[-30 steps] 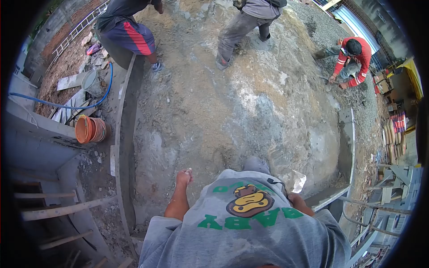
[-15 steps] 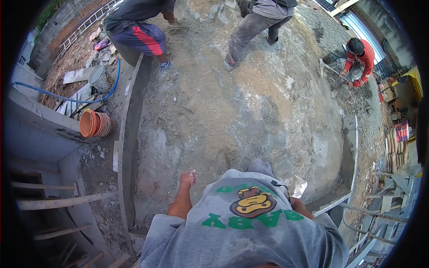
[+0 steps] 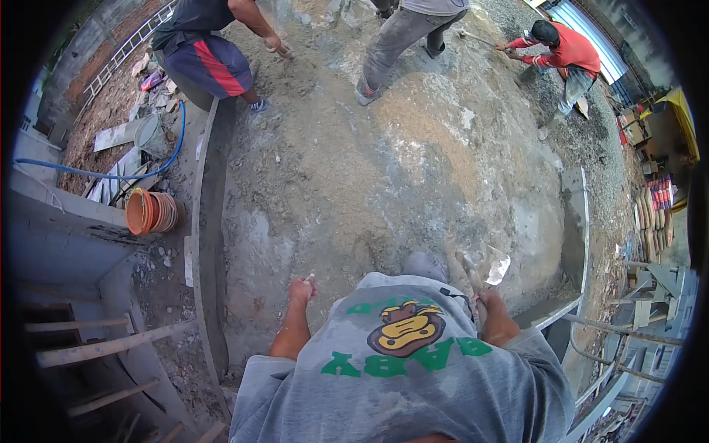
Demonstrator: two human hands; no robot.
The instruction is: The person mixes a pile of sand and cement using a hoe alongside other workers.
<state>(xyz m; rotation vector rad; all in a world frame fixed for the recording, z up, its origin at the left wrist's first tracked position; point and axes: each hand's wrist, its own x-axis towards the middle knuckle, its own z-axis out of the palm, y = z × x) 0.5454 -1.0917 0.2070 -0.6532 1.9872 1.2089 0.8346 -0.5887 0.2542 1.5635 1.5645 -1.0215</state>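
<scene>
My left hand [image 3: 303, 289], smeared with pale mortar, hangs over the rough wet ground left of my grey shirt. Its fingers are curled, with a whitish spot at the tips; anything inside is too small to name. My right hand [image 3: 486, 298], partly hidden beside the shirt, is closed at the right of my body. Just ahead of it shows the bright metal blade of a trowel [image 3: 498, 268], which appears to be in that hand; its handle is hidden. Wet grey-brown concrete [image 3: 325, 199] spreads before me, with a grey-covered knee or foot [image 3: 425, 266] of mine.
Low boards [image 3: 210, 251] edge the concrete at left and right. Orange buckets [image 3: 140, 212] and a blue hose [image 3: 173, 151] lie left. Two people stand ahead; another, in a red top [image 3: 572, 50], grips a long-handled tool at right. Bamboo poles [image 3: 118, 343] stick out lower left.
My right hand and the trowel have moved forward into clearer view. The person in red has raised up and stretched the tool leftward. The person at upper left has reached a hand lower.
</scene>
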